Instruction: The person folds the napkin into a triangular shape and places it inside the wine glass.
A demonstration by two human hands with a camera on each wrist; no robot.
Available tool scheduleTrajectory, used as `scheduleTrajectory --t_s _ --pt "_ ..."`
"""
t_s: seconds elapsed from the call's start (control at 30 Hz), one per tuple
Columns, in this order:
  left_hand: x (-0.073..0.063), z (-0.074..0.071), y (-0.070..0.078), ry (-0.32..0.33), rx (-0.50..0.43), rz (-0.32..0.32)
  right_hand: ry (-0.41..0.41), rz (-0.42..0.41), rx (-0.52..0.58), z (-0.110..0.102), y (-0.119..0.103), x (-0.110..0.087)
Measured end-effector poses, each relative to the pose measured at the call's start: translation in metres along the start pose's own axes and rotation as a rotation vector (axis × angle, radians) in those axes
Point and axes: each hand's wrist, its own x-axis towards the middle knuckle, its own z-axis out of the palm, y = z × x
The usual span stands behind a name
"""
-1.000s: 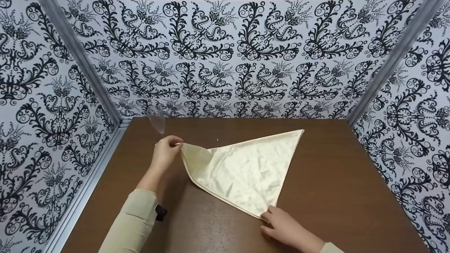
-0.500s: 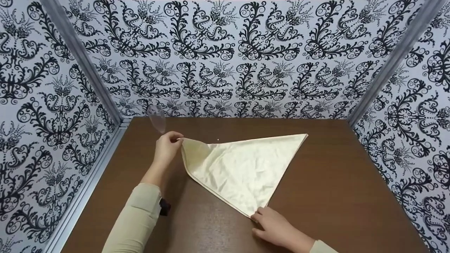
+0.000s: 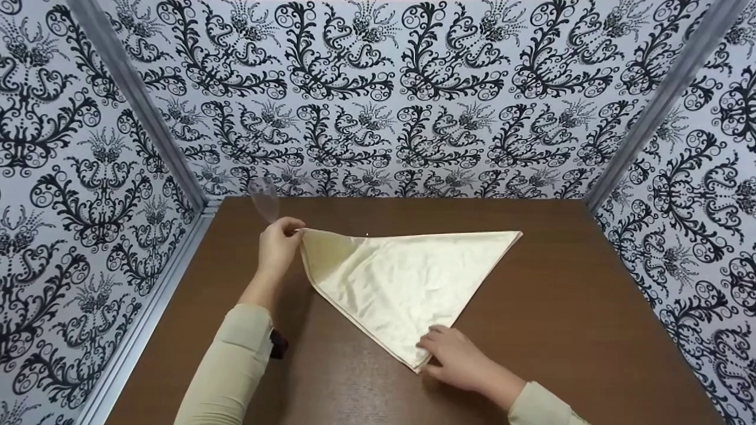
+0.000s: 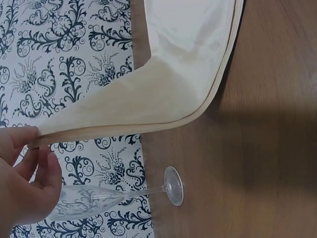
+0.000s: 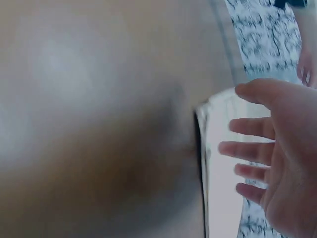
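Head view, and the cream cloth (image 3: 407, 283) lies on the bench (image 3: 561, 330), triangle fold apparently made; left hand (image 3: 276, 247) pinches its left corner, not yet flat, right hand (image 3: 456, 357) spread open at its near corner.

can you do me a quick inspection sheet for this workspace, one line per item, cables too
Surface: brown table, with a soft sheen towards the near side.
Job's things: cream cloth, layered and wrinkled, one corner raised at the left.
Clutter: clear stemmed glass, upright beyond the left hand, apart from the cloth.
Left hand: pinches the raised corner.
Right hand: fingers extended over the near corner; no grip seen, contact unclear.
Cables: nothing seen.
Surroundings: white walls with black scrollwork, grey posts at the two far corners.
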Motion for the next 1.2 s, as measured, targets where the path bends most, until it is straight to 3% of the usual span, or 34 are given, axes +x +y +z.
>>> scheduleTrajectory --t_s 0.23,0.47,0.63,0.9,1.2 --pt "0.0 -0.004 -0.005 0.056 0.029 -0.009 0.09 0.175 0.018 -0.02 0.065 0.008" --pt "0.002 -0.004 -0.01 0.078 0.026 -0.041 0.073 0.353 0.005 -0.021 0.114 0.006" --pt "0.003 -0.005 -0.014 0.119 0.018 -0.041 0.023 0.43 0.039 -0.017 0.132 0.005" --pt "0.008 -0.006 -0.025 0.163 0.008 -0.039 -0.016 0.464 0.083 -0.014 0.148 0.009" --pt "0.008 -0.009 -0.029 0.207 0.005 -0.123 -0.105 0.542 0.047 -0.014 0.158 0.016"
